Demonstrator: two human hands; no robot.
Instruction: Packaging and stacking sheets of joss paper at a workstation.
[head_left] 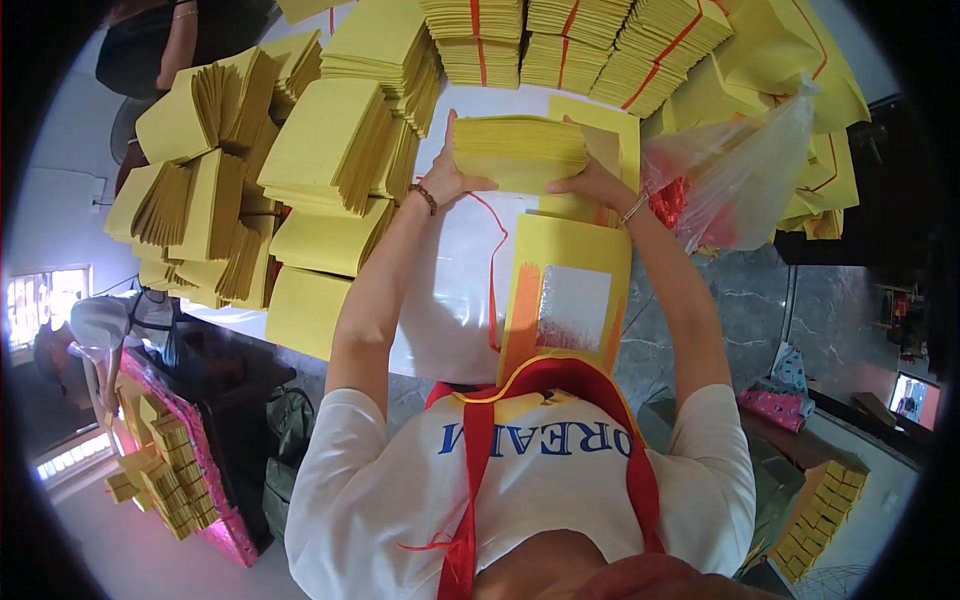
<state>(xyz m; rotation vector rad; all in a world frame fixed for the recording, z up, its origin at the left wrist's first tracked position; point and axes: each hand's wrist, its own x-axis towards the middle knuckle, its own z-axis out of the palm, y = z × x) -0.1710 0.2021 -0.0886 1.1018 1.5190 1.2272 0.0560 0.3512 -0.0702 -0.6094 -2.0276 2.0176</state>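
Observation:
Between my two hands stands a thick stack of yellow paper sheets [520, 152] at the far middle of the white table [440, 300]. My left hand [451, 172] clasps its left end, thumb along the near side. Against the right end presses my right hand [598, 180], its thumb also on the near side. A loose red string [494, 270] trails over the table, its upper end by my left hand. Nearer me lies a yellow sheet with an orange band and a silvery square [572, 300]. More yellow paper lies under and beyond my right hand.
Piles of folded yellow paper [320, 140] crowd the left. Bundles tied with red string [565, 50] line the far edge. A clear plastic bag with red strings [735, 185] sits right. One person's arm [180, 45] shows far left; another person [105, 330] is beside a pink-edged surface.

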